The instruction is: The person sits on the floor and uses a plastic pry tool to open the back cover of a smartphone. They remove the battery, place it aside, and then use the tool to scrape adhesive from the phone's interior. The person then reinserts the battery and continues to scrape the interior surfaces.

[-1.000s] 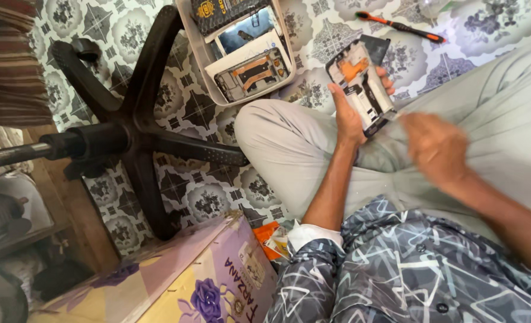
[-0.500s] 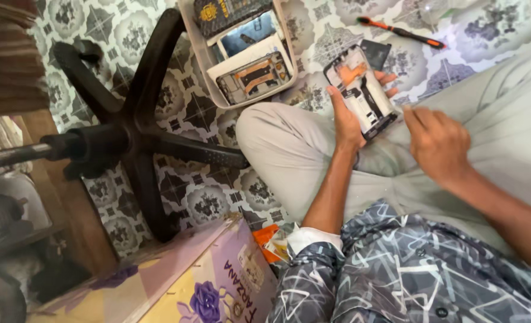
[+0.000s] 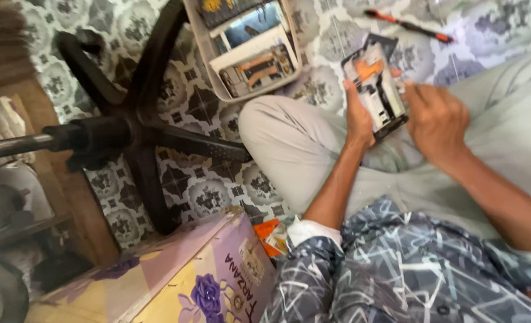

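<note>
Since the earlier frame: right hand (image 3: 436,119) has closed in from the lower right and now sits right beside the opened phone (image 3: 376,90), fingertips at its right edge. Phone has drifted slightly right in the frame, still upper centre-right, above the bent knee.

Left hand (image 3: 358,116): wrapped around the phone's left side and lower end, thumb up along the left edge, holding it tilted with the open back facing up. Orange part visible inside near the top.

Right hand: fingers loosely curled, back of hand to camera. Touching or nearly touching the phone's edge; can't tell if it grips anything, fingertips are blurred and hidden.

Around it:
- White tray (image 3: 203,57) on the floor, top centre, just beside the knee, holding flat phone parts, one with orange bits.
- Screwdriver (image 3: 409,25) with orange and black handle, upper right, lying on the patterned tile floor (image 3: 206,191), apart from the hands.
- Black chair base (image 3: 140,128) with spread legs, left half of frame.
- Cardboard box (image 3: 176,275) with purple flower print, bottom left-centre.
- Small orange packet (image 3: 271,233) between box and sleeve.
- Person sits cross-legged, light trousers, patterned grey shirt.
</note>
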